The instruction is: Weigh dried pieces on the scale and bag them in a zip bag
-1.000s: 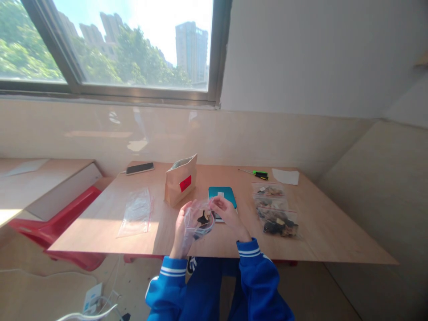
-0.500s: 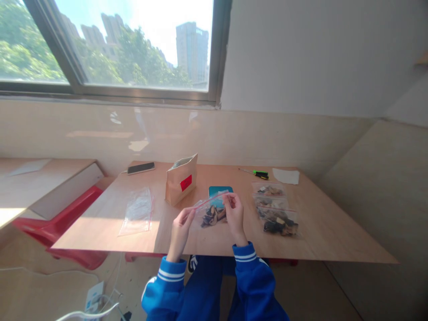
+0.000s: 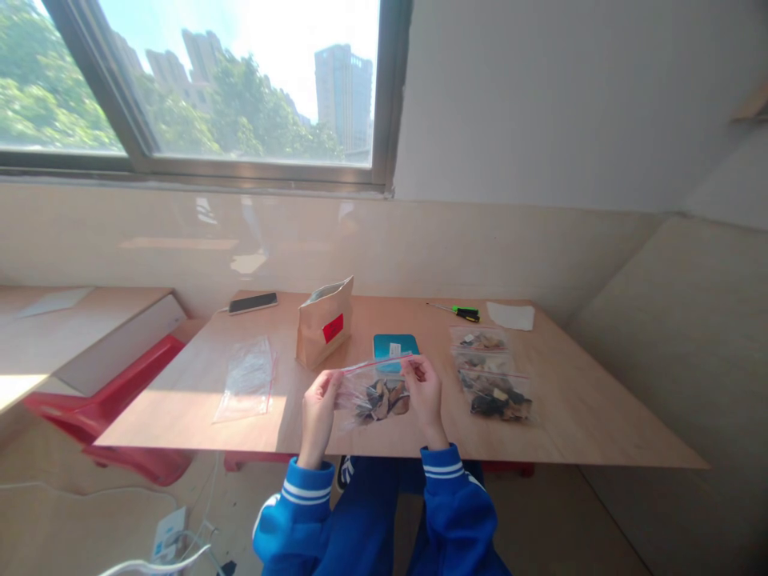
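I hold a small clear zip bag [image 3: 373, 390] with a red seal strip and dark and tan dried pieces inside, just above the near part of the wooden table [image 3: 588, 416]. My left hand [image 3: 318, 406] pinches the bag's left end. My right hand [image 3: 423, 387] pinches its right end at the seal. The bag is stretched flat between both hands. A teal box [image 3: 396, 349] lies just behind the bag. A brown paper pouch [image 3: 324, 322] with a red label stands open to the back left.
Several filled zip bags [image 3: 493, 381] lie in a column to the right. A pile of empty clear bags [image 3: 247, 378] lies left. A phone [image 3: 253, 302], a green-handled screwdriver [image 3: 458, 310] and a white paper [image 3: 511, 315] sit along the back edge. A red chair [image 3: 102, 400] stands left.
The bag went from bunched open around my left hand to stretched flat between both hands, and my hands drew apart along its top and dropped slightly.
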{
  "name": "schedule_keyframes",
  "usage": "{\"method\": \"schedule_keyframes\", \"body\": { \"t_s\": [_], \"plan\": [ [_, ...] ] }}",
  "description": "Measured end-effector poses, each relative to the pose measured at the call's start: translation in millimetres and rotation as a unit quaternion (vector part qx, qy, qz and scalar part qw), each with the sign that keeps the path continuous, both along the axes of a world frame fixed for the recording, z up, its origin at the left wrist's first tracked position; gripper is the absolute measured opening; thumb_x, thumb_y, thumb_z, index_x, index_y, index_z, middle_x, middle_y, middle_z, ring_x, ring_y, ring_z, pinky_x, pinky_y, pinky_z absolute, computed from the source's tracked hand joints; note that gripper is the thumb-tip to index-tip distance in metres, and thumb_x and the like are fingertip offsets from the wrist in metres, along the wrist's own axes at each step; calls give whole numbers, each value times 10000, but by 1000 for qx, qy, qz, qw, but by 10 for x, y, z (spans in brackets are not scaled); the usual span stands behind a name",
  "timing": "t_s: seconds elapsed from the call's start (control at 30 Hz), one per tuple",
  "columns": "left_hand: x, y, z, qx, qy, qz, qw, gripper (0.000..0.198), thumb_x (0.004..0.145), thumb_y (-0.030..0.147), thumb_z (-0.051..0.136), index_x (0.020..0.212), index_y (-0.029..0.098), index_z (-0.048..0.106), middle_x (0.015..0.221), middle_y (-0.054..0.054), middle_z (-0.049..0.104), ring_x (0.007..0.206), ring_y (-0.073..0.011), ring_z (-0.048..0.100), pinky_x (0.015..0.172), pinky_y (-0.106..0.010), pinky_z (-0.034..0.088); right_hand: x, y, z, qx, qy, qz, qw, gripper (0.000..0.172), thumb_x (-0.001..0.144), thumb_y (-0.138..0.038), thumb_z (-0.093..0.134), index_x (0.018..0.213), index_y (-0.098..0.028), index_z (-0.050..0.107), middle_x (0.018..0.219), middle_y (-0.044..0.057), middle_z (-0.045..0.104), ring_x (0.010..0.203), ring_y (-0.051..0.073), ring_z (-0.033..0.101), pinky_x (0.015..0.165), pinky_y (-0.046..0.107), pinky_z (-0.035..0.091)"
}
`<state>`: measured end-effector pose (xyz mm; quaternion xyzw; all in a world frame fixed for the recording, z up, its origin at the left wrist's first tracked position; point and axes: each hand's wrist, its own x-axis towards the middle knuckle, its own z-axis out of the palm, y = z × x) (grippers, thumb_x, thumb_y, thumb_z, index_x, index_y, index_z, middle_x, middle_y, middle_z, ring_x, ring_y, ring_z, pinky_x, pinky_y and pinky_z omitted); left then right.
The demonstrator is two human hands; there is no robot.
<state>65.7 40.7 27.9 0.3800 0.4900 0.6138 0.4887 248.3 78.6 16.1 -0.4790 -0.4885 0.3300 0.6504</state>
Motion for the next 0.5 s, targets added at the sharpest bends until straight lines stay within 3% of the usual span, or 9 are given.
{"method": "schedule_keyframes", "body": {
  "t_s": [0.13, 0.3, 0.5],
  "plan": [
    [-2, -10, 14, -29, -72, -9, 997, 407, 710, 491, 699, 899, 136, 633, 700, -12, 658, 607, -117, 609, 574, -205, 477, 36, -44, -26, -37, 54, -51, 997, 385, 759, -544, 643, 815, -165, 598, 654, -4, 585, 532, 125, 500, 500, 245, 394],
    [-4, -66, -7, -13, -73, -28, 997, 362, 694, 414, 738, 896, 125, 657, 844, -56, 699, 800, -161, 658, 782, -275, 513, 11, -117, -78, -51, 98, -87, 990, 415, 730, -554, 667, 829, -157, 598, 634, -11, 572, 498, 110, 471, 446, 226, 372],
    [150, -89, -54, 26, 31, 73, 997, 359, 756, 494, 648, 848, 156, 576, 758, -30, 648, 741, -166, 631, 723, -300, 513, 22, -367, -80, -67, 91, -76, 991, 450, 731, -583, 648, 866, -155, 625, 693, 39, 650, 572, 156, 569, 508, 265, 472]
  ]
}}
